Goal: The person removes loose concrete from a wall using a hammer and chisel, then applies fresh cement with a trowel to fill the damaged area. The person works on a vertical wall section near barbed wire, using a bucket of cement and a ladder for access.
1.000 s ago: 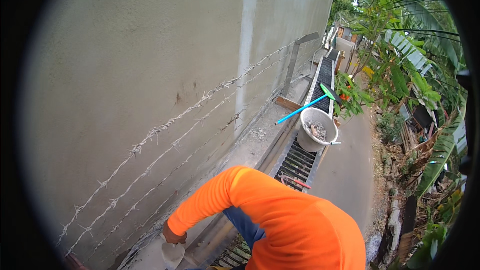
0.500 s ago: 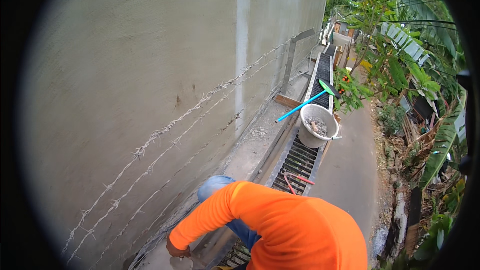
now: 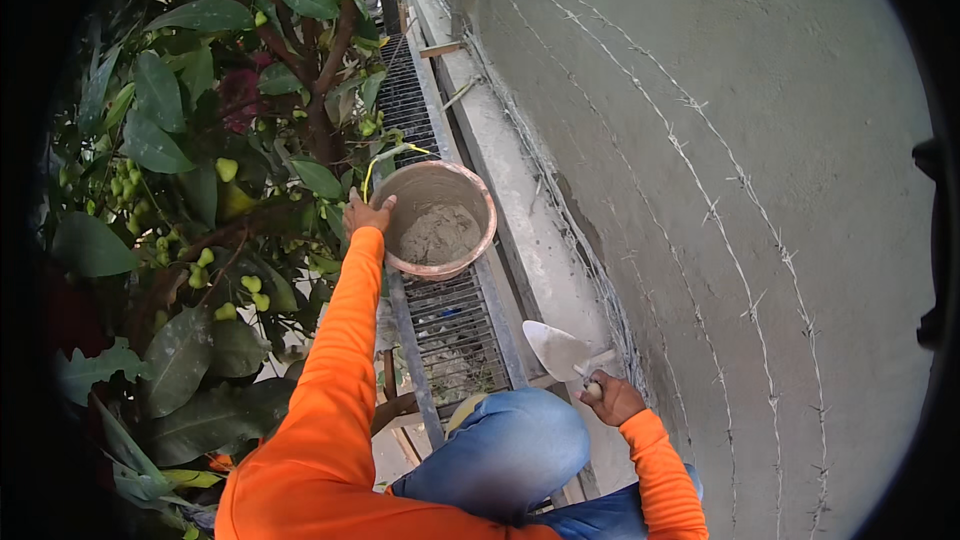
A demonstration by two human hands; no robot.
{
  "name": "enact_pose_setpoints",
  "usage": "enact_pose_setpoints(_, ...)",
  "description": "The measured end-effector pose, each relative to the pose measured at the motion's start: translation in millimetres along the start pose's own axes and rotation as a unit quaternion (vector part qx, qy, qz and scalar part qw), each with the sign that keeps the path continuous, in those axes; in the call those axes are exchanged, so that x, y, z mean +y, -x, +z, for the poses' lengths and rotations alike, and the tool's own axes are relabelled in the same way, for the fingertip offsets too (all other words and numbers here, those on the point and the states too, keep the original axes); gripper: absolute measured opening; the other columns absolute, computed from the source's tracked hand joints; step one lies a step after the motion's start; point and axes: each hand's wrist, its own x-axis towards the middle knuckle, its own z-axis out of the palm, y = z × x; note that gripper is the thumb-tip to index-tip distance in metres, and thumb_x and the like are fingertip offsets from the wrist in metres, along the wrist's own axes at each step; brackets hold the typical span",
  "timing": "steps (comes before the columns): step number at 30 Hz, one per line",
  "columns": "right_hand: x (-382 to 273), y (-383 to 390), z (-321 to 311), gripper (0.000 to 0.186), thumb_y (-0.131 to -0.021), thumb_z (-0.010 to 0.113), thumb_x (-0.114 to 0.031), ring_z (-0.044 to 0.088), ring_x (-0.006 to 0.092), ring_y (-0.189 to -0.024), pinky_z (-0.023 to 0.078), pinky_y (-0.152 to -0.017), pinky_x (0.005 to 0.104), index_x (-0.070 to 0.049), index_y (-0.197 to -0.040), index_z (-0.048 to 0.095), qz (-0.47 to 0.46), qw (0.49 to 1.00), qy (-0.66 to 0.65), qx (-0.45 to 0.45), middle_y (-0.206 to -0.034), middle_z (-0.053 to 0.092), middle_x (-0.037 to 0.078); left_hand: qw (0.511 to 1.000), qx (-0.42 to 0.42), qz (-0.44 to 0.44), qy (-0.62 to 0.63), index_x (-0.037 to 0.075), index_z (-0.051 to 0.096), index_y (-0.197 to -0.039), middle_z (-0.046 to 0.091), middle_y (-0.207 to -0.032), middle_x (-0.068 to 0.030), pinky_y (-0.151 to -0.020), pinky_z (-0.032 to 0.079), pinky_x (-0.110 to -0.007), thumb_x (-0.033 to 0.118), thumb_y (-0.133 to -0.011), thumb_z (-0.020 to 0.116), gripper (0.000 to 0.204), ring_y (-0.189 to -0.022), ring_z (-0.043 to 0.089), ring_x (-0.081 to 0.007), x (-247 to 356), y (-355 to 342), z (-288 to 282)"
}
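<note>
My left hand [image 3: 368,212] is closed on the left rim of a round bucket [image 3: 478,253], next to its raised handle with a yellow strip. Inside lies wet grey mortar [image 3: 437,233], and the bucket tilts toward me on a metal grating walkway. On the wall side, my right hand [image 3: 612,400] grips the handle of a pointed trowel [image 3: 556,348]. Its pale blade is held above the concrete ledge [image 3: 548,270], well apart from the bucket. My bent knee [image 3: 520,445] in blue jeans is between my two arms.
Strands of barbed wire [image 3: 712,210] run along the grey wall [image 3: 850,140] on the right. A leafy tree [image 3: 210,240] with small green fruit crowds the left. The narrow grating [image 3: 455,325] stretches ahead, and a short wooden piece [image 3: 440,50] juts across farther off.
My view has swung round along the walkway: the wall moved from left to right. The grey rubble bucket, broom and red-handled tool left view; the mortar bucket and both hands now show.
</note>
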Motion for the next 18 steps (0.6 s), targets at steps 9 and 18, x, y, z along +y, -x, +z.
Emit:
enact_pose_setpoints(9,-12.0,15.2,36.9,0.054,-0.095,0.058,-0.053,0.067,0.0497,-0.091,0.052,-0.081,0.0551,-0.005,-0.117,0.056,0.042,0.987,-0.155,0.002,-0.090,0.069,0.030,0.846,-0.249,-0.055,0.468,0.003,0.060,-0.135,0.068,-0.122,-0.0124,-0.091,0.050,-0.035,0.025,-0.084,0.077,0.058,-0.104,0.066,-0.0252,-67.3,-54.9,45.6)
enact_pose_setpoints(18,-48.8,20.6,4.5,0.049,-0.097,0.056,-0.046,0.067,0.0478,-0.088,0.052,-0.079,0.0547,-0.010,-0.129,0.052,0.005,0.997,-0.078,0.007,-0.089,0.070,0.026,0.863,-0.189,0.161,0.440,-0.001,0.059,-0.137,0.063,-0.134,-0.0087,-0.100,0.047,-0.032,-0.015,-0.066,0.052,0.073,-0.120,0.061,-0.0219,-32.2,61.4,18.9)
